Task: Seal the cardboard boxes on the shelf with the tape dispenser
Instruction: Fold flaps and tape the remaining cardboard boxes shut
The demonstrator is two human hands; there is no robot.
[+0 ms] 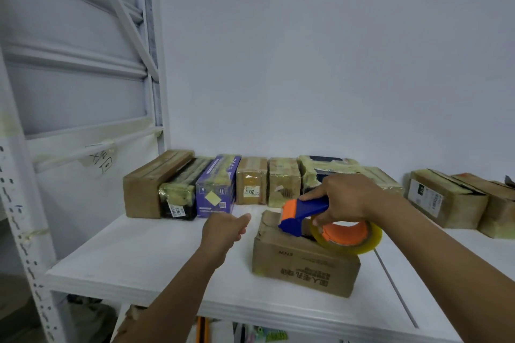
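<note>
A brown cardboard box (303,270) with printed characters stands near the front of the white shelf (145,259). My right hand (348,198) grips the blue and orange tape dispenser (303,213), whose head rests on the box's top at its far left edge. A roll of clear yellowish tape (348,234) sits on the dispenser over the box. My left hand (225,228) hovers just left of the box with fingers loosely curled, holding nothing and apart from the box.
A row of taped boxes lines the back wall, among them a brown box (145,189), a purple box (217,189) and two more brown boxes (448,198) at the right. A white shelf upright (16,203) stands at the left.
</note>
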